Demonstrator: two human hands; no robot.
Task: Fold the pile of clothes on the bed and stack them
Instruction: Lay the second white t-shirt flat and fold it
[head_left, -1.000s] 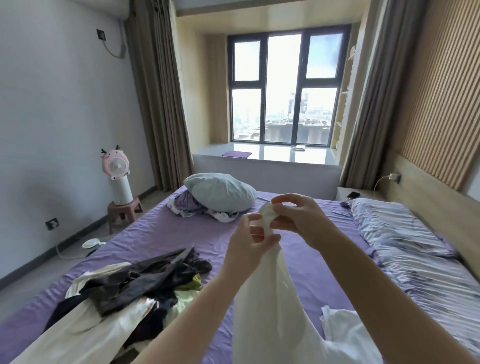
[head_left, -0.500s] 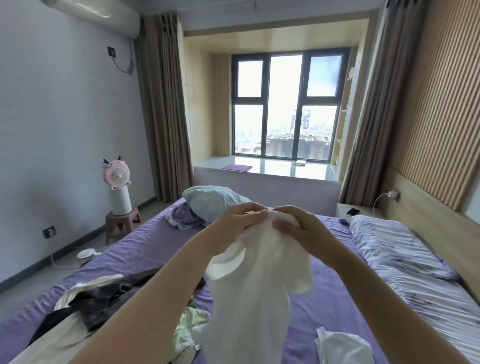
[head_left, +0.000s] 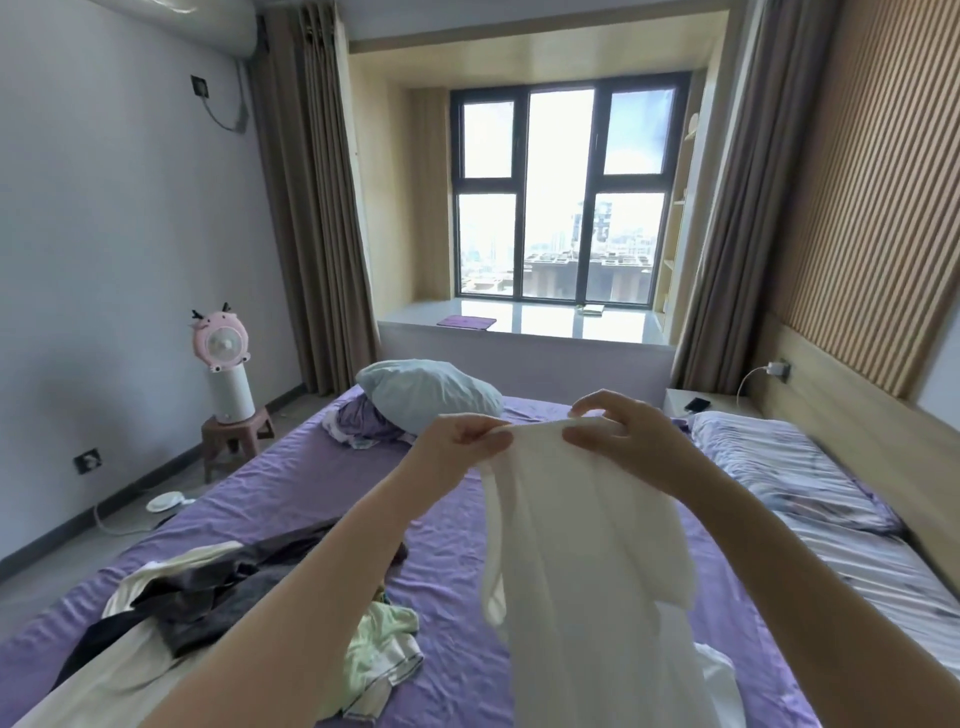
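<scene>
A white garment (head_left: 576, 545) hangs in the air above the purple bed (head_left: 291, 483). My left hand (head_left: 457, 441) pinches its top edge on the left, and my right hand (head_left: 618, 441) pinches the same edge on the right, a short way apart. The cloth drops straight down out of the frame. The pile of clothes (head_left: 208, 597), dark grey, cream and pale green pieces, lies crumpled on the bed at the lower left, partly behind my left forearm. Another white piece (head_left: 719, 680) lies on the bed at the lower right.
A pale blue pillow (head_left: 431, 395) sits on a bundle of purple cloth at the bed's far end. A striped pillow and duvet (head_left: 810, 493) run along the right side by the headboard. A pink fan (head_left: 221, 345) stands on a stool left of the bed.
My hands have moved apart along the garment's top edge, spreading it from a bunched grip into a taut line. The view has tilted upward a little.
</scene>
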